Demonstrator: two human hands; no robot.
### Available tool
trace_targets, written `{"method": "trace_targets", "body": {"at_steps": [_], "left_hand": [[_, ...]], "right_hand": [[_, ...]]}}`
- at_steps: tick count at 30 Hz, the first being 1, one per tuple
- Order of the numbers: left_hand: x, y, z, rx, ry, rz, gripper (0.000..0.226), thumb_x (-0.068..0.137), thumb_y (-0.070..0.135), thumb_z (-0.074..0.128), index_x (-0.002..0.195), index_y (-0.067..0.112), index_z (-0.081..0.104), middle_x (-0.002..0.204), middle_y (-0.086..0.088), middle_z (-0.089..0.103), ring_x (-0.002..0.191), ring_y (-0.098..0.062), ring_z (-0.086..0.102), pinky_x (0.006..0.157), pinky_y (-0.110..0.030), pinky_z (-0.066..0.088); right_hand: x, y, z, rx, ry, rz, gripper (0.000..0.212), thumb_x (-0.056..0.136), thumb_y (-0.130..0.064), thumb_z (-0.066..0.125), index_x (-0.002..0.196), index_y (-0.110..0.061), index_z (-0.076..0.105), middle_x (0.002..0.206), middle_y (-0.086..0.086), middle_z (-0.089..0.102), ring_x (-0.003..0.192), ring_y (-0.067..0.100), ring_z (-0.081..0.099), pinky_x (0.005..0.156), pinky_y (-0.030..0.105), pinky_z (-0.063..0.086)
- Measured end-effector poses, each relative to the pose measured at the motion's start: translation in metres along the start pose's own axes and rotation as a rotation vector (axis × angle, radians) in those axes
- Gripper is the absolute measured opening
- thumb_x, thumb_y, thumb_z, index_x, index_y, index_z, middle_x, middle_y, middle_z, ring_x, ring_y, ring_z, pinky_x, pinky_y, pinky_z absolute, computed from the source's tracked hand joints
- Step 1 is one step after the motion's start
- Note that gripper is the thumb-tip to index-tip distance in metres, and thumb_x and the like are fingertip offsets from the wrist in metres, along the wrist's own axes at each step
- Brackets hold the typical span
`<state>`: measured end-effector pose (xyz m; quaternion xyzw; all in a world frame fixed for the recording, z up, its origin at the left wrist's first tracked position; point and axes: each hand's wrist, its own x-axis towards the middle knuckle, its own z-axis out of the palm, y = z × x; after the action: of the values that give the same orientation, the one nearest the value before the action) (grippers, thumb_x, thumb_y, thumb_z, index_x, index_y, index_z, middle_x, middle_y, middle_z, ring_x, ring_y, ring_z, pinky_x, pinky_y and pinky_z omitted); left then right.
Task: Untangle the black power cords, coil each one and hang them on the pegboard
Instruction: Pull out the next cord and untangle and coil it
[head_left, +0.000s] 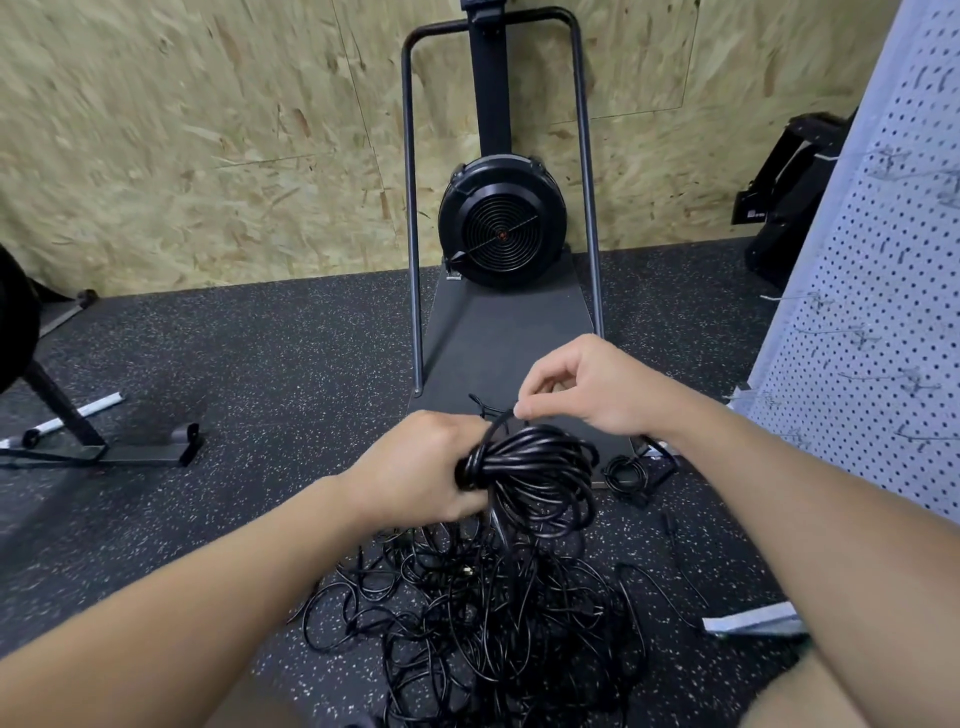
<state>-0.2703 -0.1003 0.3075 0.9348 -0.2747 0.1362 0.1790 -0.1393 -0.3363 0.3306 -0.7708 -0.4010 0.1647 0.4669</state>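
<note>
A coil of black power cord (540, 478) hangs in front of me, gripped at its left side by my left hand (415, 467). My right hand (582, 389) pinches a loose strand of that cord just above the coil. Below both hands a tangled heap of black cords (493, 618) lies on the speckled floor. A small coiled cord (626, 475) lies on the floor to the right of the held coil. The white pegboard (883, 291) with metal hooks stands at the right edge.
A black fan machine (501, 228) with a metal frame and a flat base stands against the chipboard wall straight ahead. A black stand with a grey bar (78, 415) lies at the left. A metal foot (753, 621) of the pegboard sits at the lower right.
</note>
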Motion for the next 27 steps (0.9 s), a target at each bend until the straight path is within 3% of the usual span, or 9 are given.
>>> {"method": "trace_targets", "body": {"at_steps": [3,7,9,13,15,17,22,24,27], "left_hand": [[0.000,-0.002,-0.002,-0.037,0.061,-0.161,0.025,0.086,0.033,0.079,0.082,0.025,0.056,0.073,0.010,0.060,0.067,-0.014,0.058,0.064,-0.036,0.051],[0.004,-0.001,-0.002,-0.258,0.158,-0.385,0.022,0.085,0.025,0.084,0.091,0.032,0.064,0.078,0.011,0.068,0.068,-0.006,0.058,0.064,-0.032,0.049],[0.007,0.000,0.000,-0.316,0.203,-0.458,0.023,0.087,0.020,0.083,0.100,0.032,0.068,0.088,0.011,0.074,0.077,-0.007,0.065,0.071,-0.032,0.053],[0.013,-0.009,0.004,-0.424,0.282,-0.607,0.022,0.089,0.017,0.082,0.106,0.028,0.072,0.094,0.013,0.079,0.081,-0.005,0.070,0.073,-0.026,0.054],[0.014,-0.017,0.005,-0.444,0.332,-0.691,0.023,0.088,0.016,0.080,0.105,0.028,0.072,0.085,0.018,0.076,0.067,0.003,0.062,0.061,-0.017,0.046],[0.014,-0.027,0.005,-0.449,0.328,-0.784,0.023,0.085,0.015,0.079,0.103,0.028,0.072,0.075,0.020,0.073,0.058,0.001,0.057,0.054,-0.017,0.043],[0.005,-0.056,0.007,-0.194,0.201,-0.969,0.016,0.078,0.031,0.069,0.092,0.027,0.065,0.081,0.007,0.073,0.077,-0.024,0.069,0.067,-0.036,0.054],[0.003,-0.057,0.011,-0.049,0.098,-0.946,0.015,0.080,0.036,0.061,0.092,0.029,0.059,0.088,0.004,0.073,0.084,-0.031,0.070,0.075,-0.040,0.057],[0.003,-0.050,0.022,0.157,-0.040,-0.829,0.017,0.085,0.040,0.061,0.096,0.029,0.057,0.092,0.001,0.073,0.086,-0.037,0.070,0.073,-0.041,0.056]], "right_hand": [[-0.001,0.011,0.003,-0.021,-0.035,0.058,0.013,0.097,-0.013,0.081,0.086,-0.018,0.085,0.084,0.006,0.081,0.075,0.019,0.067,0.075,0.037,0.056],[0.002,0.024,0.021,0.151,-0.017,0.186,0.054,0.100,0.021,0.052,0.061,-0.013,0.066,0.061,-0.005,0.063,0.056,0.005,0.053,0.062,0.025,0.048],[-0.001,0.027,0.029,0.070,-0.063,0.207,0.049,0.107,0.007,0.053,0.068,-0.017,0.070,0.064,-0.003,0.065,0.054,0.007,0.047,0.057,0.025,0.040],[-0.004,0.029,0.041,0.006,-0.096,0.279,0.025,0.113,-0.023,0.059,0.104,-0.008,0.077,0.073,0.002,0.071,0.056,0.012,0.045,0.054,0.025,0.036],[-0.006,0.028,0.047,-0.106,-0.153,0.255,0.024,0.112,-0.032,0.060,0.101,-0.022,0.079,0.079,0.007,0.074,0.056,0.012,0.047,0.054,0.026,0.038],[-0.009,0.025,0.051,-0.199,-0.159,0.213,0.027,0.111,-0.036,0.060,0.092,-0.025,0.075,0.079,0.005,0.074,0.055,0.012,0.047,0.053,0.028,0.041],[-0.016,-0.013,0.080,-0.551,-0.181,0.014,0.024,0.112,-0.031,0.054,0.089,-0.022,0.059,0.078,-0.005,0.060,0.066,0.015,0.052,0.066,0.042,0.047],[-0.018,-0.030,0.084,-0.661,-0.171,-0.056,0.033,0.112,-0.034,0.052,0.082,-0.021,0.050,0.075,-0.005,0.054,0.068,0.020,0.050,0.066,0.043,0.045],[-0.018,-0.052,0.069,-0.776,-0.144,-0.115,0.034,0.111,-0.038,0.054,0.079,-0.027,0.049,0.073,-0.011,0.048,0.074,0.024,0.049,0.069,0.041,0.039]]}}
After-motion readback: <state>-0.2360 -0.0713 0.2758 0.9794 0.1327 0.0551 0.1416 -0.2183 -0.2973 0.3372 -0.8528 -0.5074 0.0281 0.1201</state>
